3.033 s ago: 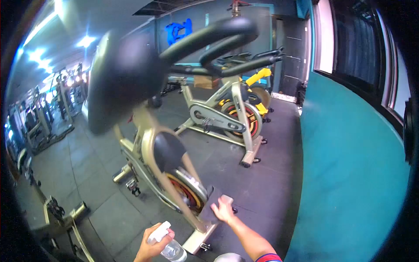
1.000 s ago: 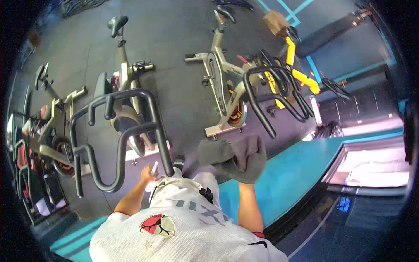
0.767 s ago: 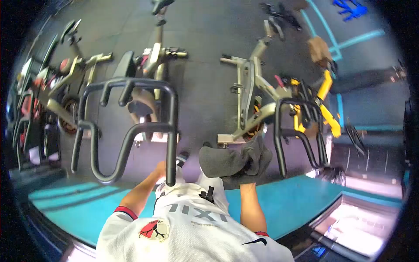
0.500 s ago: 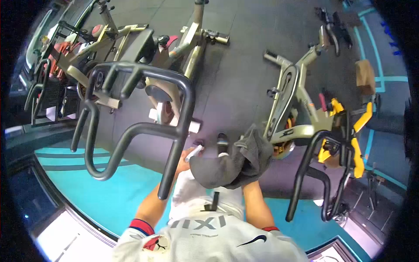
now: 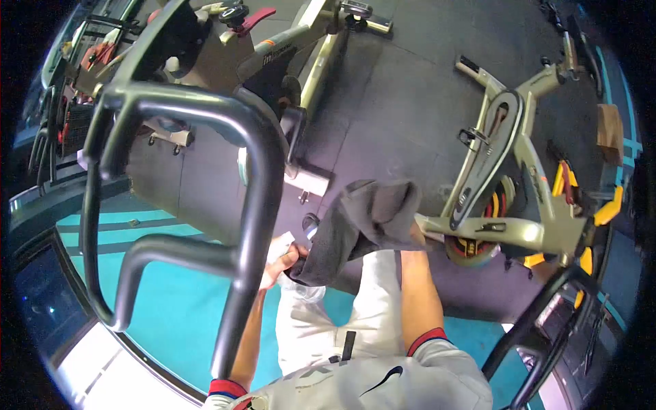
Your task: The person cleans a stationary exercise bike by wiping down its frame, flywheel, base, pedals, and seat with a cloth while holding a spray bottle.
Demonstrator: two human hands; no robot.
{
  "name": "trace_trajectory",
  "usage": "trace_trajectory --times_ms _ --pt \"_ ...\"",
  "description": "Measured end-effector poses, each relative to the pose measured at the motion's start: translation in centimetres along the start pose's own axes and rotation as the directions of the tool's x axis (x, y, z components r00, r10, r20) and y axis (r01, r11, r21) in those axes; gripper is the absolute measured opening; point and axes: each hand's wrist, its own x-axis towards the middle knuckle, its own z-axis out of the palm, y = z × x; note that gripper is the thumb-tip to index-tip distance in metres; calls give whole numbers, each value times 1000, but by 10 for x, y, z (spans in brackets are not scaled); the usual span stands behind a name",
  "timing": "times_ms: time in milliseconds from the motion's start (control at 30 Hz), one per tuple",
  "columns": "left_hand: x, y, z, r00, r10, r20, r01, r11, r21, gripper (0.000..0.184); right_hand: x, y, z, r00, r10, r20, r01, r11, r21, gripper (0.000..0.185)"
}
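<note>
My left hand (image 5: 280, 261) is closed around the neck of a spray bottle with a white trigger head (image 5: 285, 240); its clear body (image 5: 306, 292) shows below, partly hidden by cloth. A dark grey cloth (image 5: 365, 222) hangs bunched from my right hand (image 5: 415, 236), covering its fingers, and its left end touches or overlaps my left hand. Black handlebars (image 5: 263, 157) of an exercise bike rise close in front of my left forearm.
Another exercise bike (image 5: 495, 160) stands to the right, its black handlebars (image 5: 540, 335) near the lower right edge. Beyond it are yellow bike parts (image 5: 608, 208) and a brown box (image 5: 609, 133). A teal wall (image 5: 184, 301) lies low on the left.
The near handlebars now look larger and closer. The cloth has risen and spread toward my left hand, and the bottle shows more clearly. The right-hand bike has shifted right in view.
</note>
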Motion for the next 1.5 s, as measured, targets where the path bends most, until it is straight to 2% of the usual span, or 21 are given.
trace_trajectory --times_ms 67,100,133,167,233,267,333,367,467,600,700,800,900,967,1000,1067,1133,1167,1200,1333,1500 --pt "11 16 24 997 43 -71 -33 989 141 38 14 18 -16 943 173 283 -189 982 27 55" --pt "23 -7 29 976 205 -78 -197 974 109 39 24 26 -10 887 315 337 -307 948 -78 57" --pt "35 -29 31 929 358 -88 -352 933 79 41 25 90 -17 867 274 415 -242 962 -130 61" --pt "42 -27 37 956 275 -108 -257 954 154 45 26 153 -24 840 231 490 -168 971 -170 66" --pt "62 -31 60 925 319 -208 -287 943 167 45 36 73 27 838 -11 546 -118 972 202 65" --pt "72 -31 65 902 350 -254 -298 929 219 42 52 58 33 825 201 528 -349 916 197 66" --pt "93 -34 62 823 526 -214 -408 809 423 33 84 69 4 801 315 509 -497 823 273 63" --pt "102 -35 58 779 602 -176 -448 731 515 29 97 64 8 872 360 332 -486 721 494 55" --pt "124 -30 50 680 618 -395 -244 698 673 21 154 65 -16 951 170 258 -281 822 495 53" --pt "173 -29 1 352 858 -374 -219 464 858 18 239 61 -37 878 -283 387 190 947 261 51" --pt "195 -26 -31 334 869 -365 -100 418 903 24 285 61 -27 826 -504 254 532 846 -51 51" --pt "210 -32 -51 323 887 -331 -60 368 928 29 292 28 15 930 -285 233 159 882 444 47" --pt "209 -35 -58 315 881 -352 -10 374 927 29 338 37 52 880 -405 247 259 847 464 42" --pt "200 -41 -58 237 918 -317 -125 352 928 29 351 39 87 869 -438 230 399 895 199 45" --pt "194 -47 -59 192 934 -300 -179 334 925 28 370 43 108 819 -516 251 518 853 61 45" --pt "177 -68 -60 190 929 -318 -231 357 905 25 363 45 163 511 -817 266 859 479 -179 52" --pt "173 -107 -73 94 953 -289 -295 304 906 24 390 79 212 175 -941 290 818 -25 -574 57" --pt "172 -130 -74 62 947 -315 -287 319 903 19 372 76 209 221 -889 402 866 -10 -501 60" --pt "168 -152 -76 105 934 -341 -307 356 882 17 344 83 195 258 -820 511 902 16 -431 64" --pt "173 -233 -92 361 793 -491 -384 606 696 17 293 194 118 -29 -663 748 846 -415 -334 75" --pt "190 -271 -107 611 742 -276 -301 540 786 20 292 122 167 -49 -730 682 853 -385 -352 73"
